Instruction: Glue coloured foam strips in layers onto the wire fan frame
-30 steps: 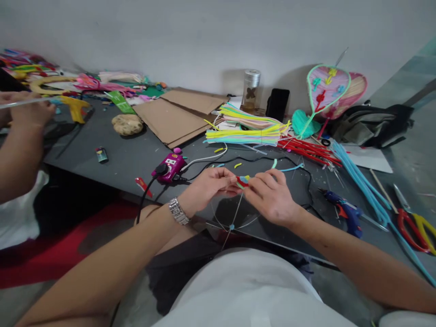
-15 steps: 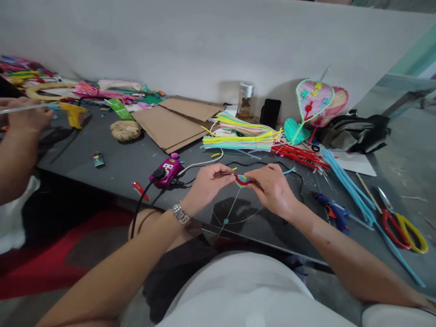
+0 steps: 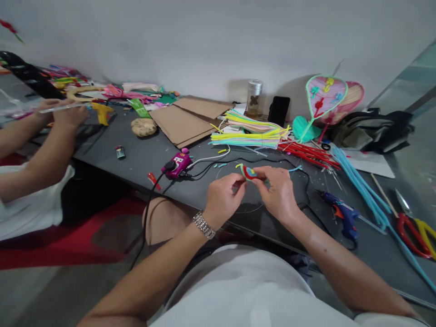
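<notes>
1. Landmark: the bundled pipe cleaners (image 3: 250,138), yellow and pale blue, lying on the grey counter (image 3: 143,165).
2. Work item: you have a small red, blue and yellow pipe-cleaner piece (image 3: 250,172) just in front of the landmark, raised above the counter between your hands.
3. Right hand (image 3: 277,193): your right fingers (image 3: 260,175) are closed in a pinch on the right end of the piece.
4. Left hand (image 3: 223,195): your left fingers (image 3: 239,182) are curled in close at the left end of the piece. You cannot tell from this view whether they grip it. A metal wristwatch (image 3: 203,225) sits on this wrist.
5. Front left of landmark: a magenta power strip (image 3: 177,164) with black and white cords.
6. Front right of landmark: a blue glue gun (image 3: 342,214), and farther out, red-handled scissors (image 3: 412,234).
7. Right of landmark: red sticks (image 3: 308,154), touching the bundle's right end or nearly so.
8. Behind landmark: a metal-lidded jar (image 3: 254,97).
9. Well left of landmark: a co-worker's hands (image 3: 70,116) hold a clear rod (image 3: 61,108).
</notes>
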The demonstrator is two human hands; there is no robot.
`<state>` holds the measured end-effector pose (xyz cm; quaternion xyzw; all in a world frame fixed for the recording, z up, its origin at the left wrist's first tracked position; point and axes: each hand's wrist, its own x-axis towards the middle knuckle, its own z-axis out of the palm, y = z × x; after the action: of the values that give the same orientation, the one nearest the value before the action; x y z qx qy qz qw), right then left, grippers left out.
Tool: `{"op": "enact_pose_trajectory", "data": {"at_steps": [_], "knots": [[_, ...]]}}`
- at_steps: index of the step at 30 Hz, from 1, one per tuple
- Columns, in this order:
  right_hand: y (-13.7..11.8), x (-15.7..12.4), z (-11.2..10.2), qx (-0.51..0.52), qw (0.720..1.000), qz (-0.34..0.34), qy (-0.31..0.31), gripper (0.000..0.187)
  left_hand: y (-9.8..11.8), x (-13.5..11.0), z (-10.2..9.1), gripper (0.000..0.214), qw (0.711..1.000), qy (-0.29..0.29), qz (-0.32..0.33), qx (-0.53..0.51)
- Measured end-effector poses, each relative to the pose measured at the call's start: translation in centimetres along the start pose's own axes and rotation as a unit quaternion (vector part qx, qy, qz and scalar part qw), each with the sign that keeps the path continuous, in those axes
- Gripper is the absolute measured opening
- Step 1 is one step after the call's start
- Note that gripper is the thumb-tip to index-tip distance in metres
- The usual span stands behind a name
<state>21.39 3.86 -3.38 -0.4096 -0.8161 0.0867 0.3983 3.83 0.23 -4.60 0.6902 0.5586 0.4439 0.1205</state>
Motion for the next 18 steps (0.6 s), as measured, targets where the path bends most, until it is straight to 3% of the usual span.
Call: {"op": "enact_pose_trajectory", "data": {"at_steps": [3,6,8,13,15,18], "knots": [[-0.1,-0.4,-0.1,0.002,1.000,0.002,0.003,0.014,0.3,0.0,0.5,0.008,1.000,0.003,-0.014,-0.001],[0.0,-0.6,-0.3,-0.004,1.000,0.001,0.005,0.014,0.6,0.1,0.5,0.010,0.993,-0.011,-0.075,-0.089],[0.0,-0.7,-0.3,-0.008,1.000,-0.002,0.005,0.014,0.8,0.3,0.4,0.013,0.968,-0.037,-0.145,-0.200],[-0.1,-0.8,-0.2,-0.010,1.000,-0.029,0.006,0.013,0.9,1.0,-0.1,0.019,0.863,-0.102,-0.283,-0.407],[-0.1,-0.8,-0.2,-0.026,0.999,-0.047,-0.002,0.013,0.9,1.0,-0.2,0.019,0.845,-0.101,-0.301,-0.430],[-0.1,-0.9,-0.3,-0.068,0.995,-0.073,-0.030,0.016,0.9,0.9,0.0,0.023,0.842,-0.077,-0.316,-0.431]]}}
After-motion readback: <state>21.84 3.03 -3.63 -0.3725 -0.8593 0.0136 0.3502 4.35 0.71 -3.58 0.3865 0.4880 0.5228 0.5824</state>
